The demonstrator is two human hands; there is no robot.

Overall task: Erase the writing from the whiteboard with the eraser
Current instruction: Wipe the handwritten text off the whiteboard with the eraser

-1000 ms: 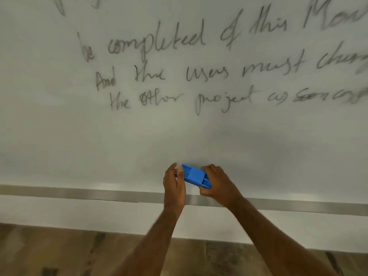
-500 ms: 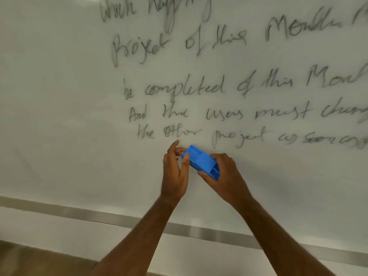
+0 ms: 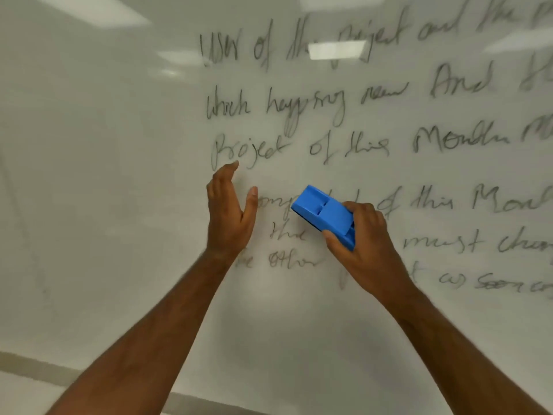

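Whiteboard [image 3: 119, 175] writing [image 3: 299, 103] still all there, but left hand [image 3: 229, 214] just let go, fingers wide, right hand [image 3: 368, 244] alone gripping eraser [image 3: 324, 215] raised mid-board, so wiping starts now.

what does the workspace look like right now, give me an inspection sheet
surface: whiteboard covered in lines of dark handwriting, ceiling lights reflected near its top
job's things: blue eraser raised in front of the middle lines of writing; contact with the board cannot be told
clutter: nothing seen
grippers: right hand holds the eraser by its lower end; left hand open beside it, fingers straight, holding nothing
cables: nothing seen
surroundings: metal strip along the board's lower edge
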